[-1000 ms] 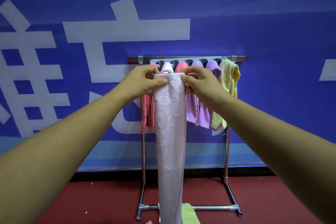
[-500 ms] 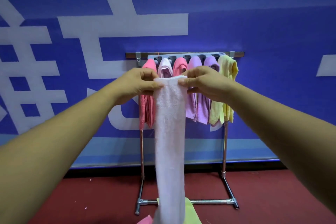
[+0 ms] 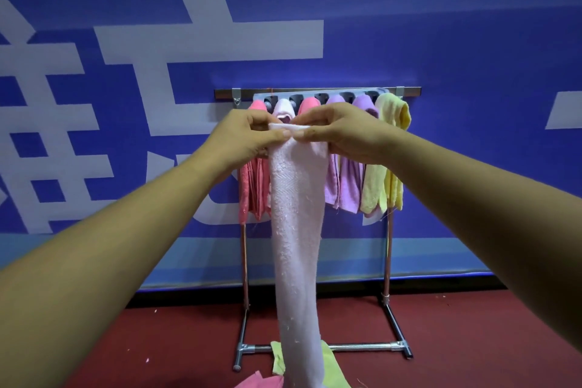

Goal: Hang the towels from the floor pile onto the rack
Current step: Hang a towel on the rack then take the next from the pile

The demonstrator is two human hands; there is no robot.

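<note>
Blue wall banner [image 3: 441, 25] with huge white characters across the whole background, cut off at both side edges; placed much as half a second ago. Red floor [image 3: 472, 340] beneath.

Metal rack [image 3: 388, 261] against the banner; top bar and grey slotted holder partly hidden behind the hands, base bar crossed by the held towel.

Held pale pink towel [image 3: 296, 230] raised in front of the rack, not yet on it. Long and narrow, hanging straight down, with a woven band across the upper part and nubbly pile with loose flecks. Lower end lost past the bottom edge. Narrower at the top than half a second ago, edge now gathered into a small fold.

Already hanging, left to right: coral towel [image 3: 252, 192], light pink towel [image 3: 283, 109] (top only showing), second coral towel [image 3: 310, 102] (top only), lilac towels [image 3: 346, 186], yellow towel [image 3: 384, 186] at the right end.

Left hand [image 3: 248, 135] and right hand [image 3: 340, 132] both pinching the held towel's top edge, closer together than before, thumb tips almost touching. Fingers behind the cloth not visible.

At the rack's foot, yellow-green towel [image 3: 330, 365] and pink towel [image 3: 258, 381] of the floor pile, mostly hidden or cropped.
</note>
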